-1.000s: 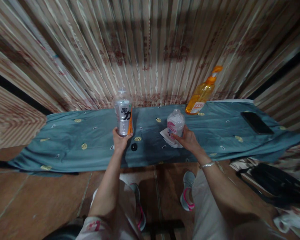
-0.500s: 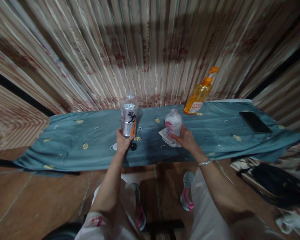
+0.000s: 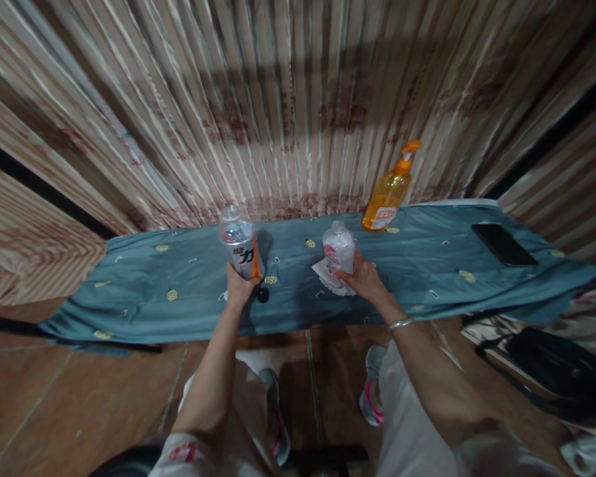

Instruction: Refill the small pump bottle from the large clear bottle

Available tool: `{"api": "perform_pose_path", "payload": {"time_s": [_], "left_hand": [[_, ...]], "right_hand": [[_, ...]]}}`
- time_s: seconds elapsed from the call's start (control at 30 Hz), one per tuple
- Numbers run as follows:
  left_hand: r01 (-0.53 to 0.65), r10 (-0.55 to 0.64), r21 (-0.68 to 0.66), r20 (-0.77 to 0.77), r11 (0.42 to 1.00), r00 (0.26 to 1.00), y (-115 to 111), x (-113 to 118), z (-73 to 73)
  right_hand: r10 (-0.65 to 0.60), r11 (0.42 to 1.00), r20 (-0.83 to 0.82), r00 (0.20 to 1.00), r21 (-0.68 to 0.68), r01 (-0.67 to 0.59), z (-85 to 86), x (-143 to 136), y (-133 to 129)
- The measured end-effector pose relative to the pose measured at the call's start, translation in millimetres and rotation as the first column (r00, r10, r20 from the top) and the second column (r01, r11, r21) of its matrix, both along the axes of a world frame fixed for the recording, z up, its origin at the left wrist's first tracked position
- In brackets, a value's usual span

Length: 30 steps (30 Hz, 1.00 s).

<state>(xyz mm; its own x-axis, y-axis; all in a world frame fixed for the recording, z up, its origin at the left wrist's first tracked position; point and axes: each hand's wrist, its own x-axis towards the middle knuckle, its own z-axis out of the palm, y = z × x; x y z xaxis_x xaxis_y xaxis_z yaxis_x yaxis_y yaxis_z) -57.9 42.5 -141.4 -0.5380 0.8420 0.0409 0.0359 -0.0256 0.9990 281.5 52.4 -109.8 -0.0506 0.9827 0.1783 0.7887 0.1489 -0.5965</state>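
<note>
My left hand (image 3: 239, 286) grips the lower part of a capless clear drink bottle (image 3: 239, 238) with a silver and orange label. The bottle tilts to the left, and I cannot tell whether its base touches the cloth. Beside that hand lies a black bottle cap (image 3: 263, 295), with a small white cap (image 3: 224, 295) partly hidden on the other side. My right hand (image 3: 362, 275) is closed around a capless white bottle (image 3: 338, 248) with pink markings. Under this upright bottle lies a white paper napkin (image 3: 334, 281).
A pump bottle (image 3: 383, 202) of orange liquid stands at the table's back edge. Toward the right lies a black phone (image 3: 504, 245). The narrow table wears a green-blue cloth (image 3: 144, 285). A striped curtain (image 3: 288, 119) hangs behind; a black bag (image 3: 546, 371) sits low at right.
The drink bottle in my left hand has gone from nearly upright to leaning left. My right hand keeps its hold on the white bottle. The whole view has shifted slightly.
</note>
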Motion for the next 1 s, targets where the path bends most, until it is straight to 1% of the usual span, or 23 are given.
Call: {"api": "perform_pose_path", "payload": {"time_s": [0.1,0.37,0.5,0.57,0.67,0.77,0.87,1.0], "left_hand": [[-0.033,0.033,0.0,-0.045,0.999,0.998,-2.1,0.2,3.7],[-0.029,0.032,0.051,-0.057,0.998,0.998,-9.6,2.8,13.5],[-0.112,0.113,0.041,-0.04,0.993,0.993,-25.2,-1.8,14.0],[-0.122,0.123,0.016,-0.038,0.992,0.992,-37.4,-3.9,12.7],[-0.049,0.048,-0.025,-0.065,0.998,0.997,-55.8,-0.8,9.2],[0.042,-0.051,-0.073,-0.124,0.996,0.991,-67.0,10.1,5.3],[0.102,-0.12,-0.102,-0.191,0.99,0.974,-67.7,20.9,3.1],[0.15,-0.179,-0.128,-0.258,0.98,0.949,-60.5,27.2,4.1]], "right_hand": [[0.016,1.0,-0.002,1.0,0.006,-0.016,1.3,0.0,-0.4],[0.005,1.0,0.023,1.0,0.026,-0.005,-4.0,1.4,1.1],[0.013,1.0,0.006,1.0,0.015,-0.013,-3.6,2.0,1.0],[0.012,1.0,0.004,1.0,0.017,-0.012,-2.1,1.8,0.0],[0.004,1.0,0.003,1.0,0.008,-0.005,0.5,1.0,-1.5],[-0.001,1.0,-0.004,1.0,-0.011,0.001,2.7,0.4,-2.4],[0.007,1.0,-0.009,1.0,-0.017,-0.007,3.6,0.6,-2.7],[0.016,1.0,-0.02,1.0,0.007,-0.016,3.8,1.0,-3.0]]}}
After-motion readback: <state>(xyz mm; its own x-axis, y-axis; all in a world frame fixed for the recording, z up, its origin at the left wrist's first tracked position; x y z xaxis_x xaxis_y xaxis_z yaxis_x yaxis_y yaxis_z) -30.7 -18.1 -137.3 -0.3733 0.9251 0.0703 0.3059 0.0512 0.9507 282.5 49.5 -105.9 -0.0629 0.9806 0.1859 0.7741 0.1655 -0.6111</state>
